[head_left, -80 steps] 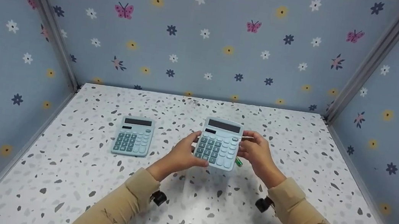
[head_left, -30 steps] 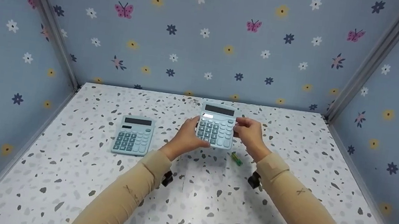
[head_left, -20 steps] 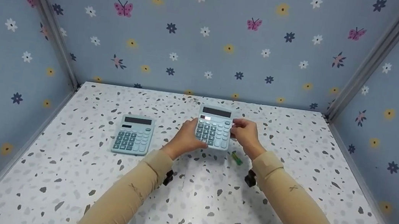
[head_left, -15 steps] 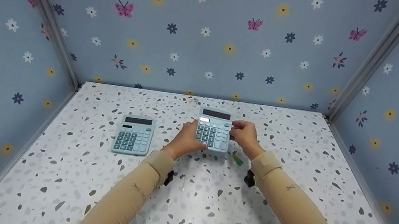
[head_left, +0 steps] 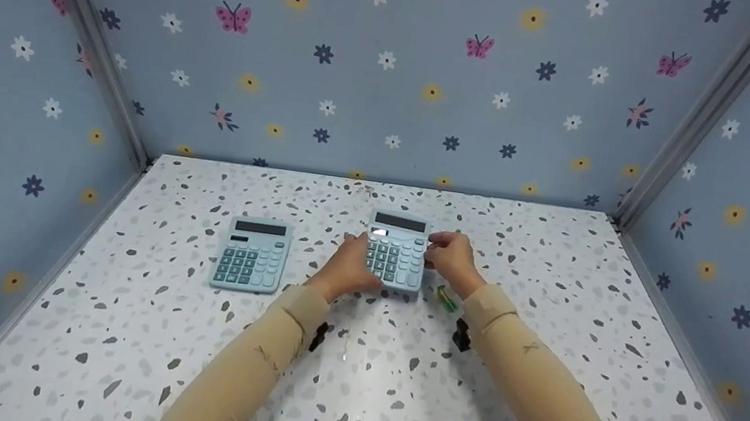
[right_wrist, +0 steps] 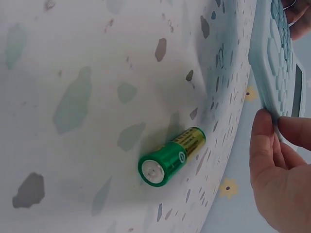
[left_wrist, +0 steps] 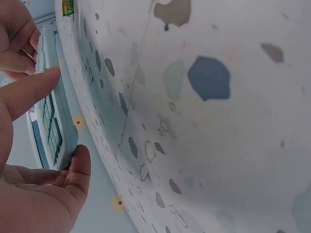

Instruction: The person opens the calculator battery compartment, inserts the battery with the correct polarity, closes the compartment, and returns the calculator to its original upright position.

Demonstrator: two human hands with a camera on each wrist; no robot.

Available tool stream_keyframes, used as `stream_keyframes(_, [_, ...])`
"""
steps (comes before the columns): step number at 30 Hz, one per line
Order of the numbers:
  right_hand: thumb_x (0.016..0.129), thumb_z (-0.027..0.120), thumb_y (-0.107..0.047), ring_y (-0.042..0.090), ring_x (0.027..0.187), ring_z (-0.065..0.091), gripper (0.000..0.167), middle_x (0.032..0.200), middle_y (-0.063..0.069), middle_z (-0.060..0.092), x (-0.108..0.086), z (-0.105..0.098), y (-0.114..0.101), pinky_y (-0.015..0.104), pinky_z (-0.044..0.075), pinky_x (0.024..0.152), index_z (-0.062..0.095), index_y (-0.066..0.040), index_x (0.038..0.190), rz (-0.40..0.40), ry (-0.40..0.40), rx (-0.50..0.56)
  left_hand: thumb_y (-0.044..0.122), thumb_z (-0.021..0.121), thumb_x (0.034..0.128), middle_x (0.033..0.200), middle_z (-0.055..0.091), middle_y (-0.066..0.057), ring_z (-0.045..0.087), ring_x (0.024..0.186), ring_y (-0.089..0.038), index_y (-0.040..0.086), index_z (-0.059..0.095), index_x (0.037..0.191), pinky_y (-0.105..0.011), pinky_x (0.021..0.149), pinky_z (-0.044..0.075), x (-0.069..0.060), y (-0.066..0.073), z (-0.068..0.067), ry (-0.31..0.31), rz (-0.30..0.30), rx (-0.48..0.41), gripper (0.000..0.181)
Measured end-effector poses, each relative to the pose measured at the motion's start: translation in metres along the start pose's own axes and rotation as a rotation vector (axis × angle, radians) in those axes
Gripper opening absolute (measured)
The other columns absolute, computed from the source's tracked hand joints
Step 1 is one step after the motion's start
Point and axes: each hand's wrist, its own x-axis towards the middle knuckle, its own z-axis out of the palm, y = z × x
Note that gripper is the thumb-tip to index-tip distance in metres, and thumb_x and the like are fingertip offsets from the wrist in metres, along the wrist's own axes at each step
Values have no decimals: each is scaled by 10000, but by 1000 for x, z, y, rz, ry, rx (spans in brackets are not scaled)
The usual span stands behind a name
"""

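Left hand (head_left: 347, 266) and right hand (head_left: 453, 258) pinch a raised calculator (head_left: 396, 253) by opposite edges, seemingly for balance; battery (right_wrist: 170, 158) near the right, second calculator (head_left: 251, 254) left of both!

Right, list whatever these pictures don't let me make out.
Held calculator, back: head view, turned away.
Its lower-left corner: head view, covered by the left hand.
Battery, fine lettering: right wrist view, too small and blurred.
Battery, one end: left wrist view, cut off by the top edge.
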Motion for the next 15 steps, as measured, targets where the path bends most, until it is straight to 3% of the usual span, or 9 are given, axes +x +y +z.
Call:
stream_keyframes(5, [999, 619, 98, 268, 1086, 698, 415, 1191, 177, 670, 2, 5, 3, 456, 630, 1046, 642, 73, 1412, -22, -12, -38, 33, 916, 729, 1738, 396, -169, 101, 1691, -438, 60, 392, 1665, -508, 1395, 86, -2, -4, -1, -12, -23, 15, 1073])
stream_keyframes(8, [999, 614, 92, 252, 1059, 694, 402, 1182, 176, 674, 3, 9, 6, 458, 636, 1032, 649, 78, 1399, -33, -17, -53, 54, 929, 730, 1756, 348, -197, 54, 1693, -443, 38, 371, 1672, -510, 1391, 110, -3, -7, -2, -17, -58, 31, 1095])
stream_keyframes(11, [999, 619, 85, 227, 1015, 693, 382, 1168, 173, 683, 4, 11, 8, 436, 649, 994, 660, 79, 1379, -31, -22, -72, 68, 946, 724, 1750, 357, -200, 130, 1692, -414, 21, 381, 1662, -497, 1391, 139, -3, -9, -2, -16, -86, 40, 1096])
stream_keyframes(15, [1003, 642, 62, 218, 1001, 694, 372, 1185, 182, 698, 5, 13, 9, 393, 650, 948, 667, 70, 1375, -19, -32, -117, 82, 955, 731, 1713, 404, -218, 349, 1622, -379, 2, 421, 1628, -478, 1370, 253, -2, -13, 0, -26, -126, 61, 1047])
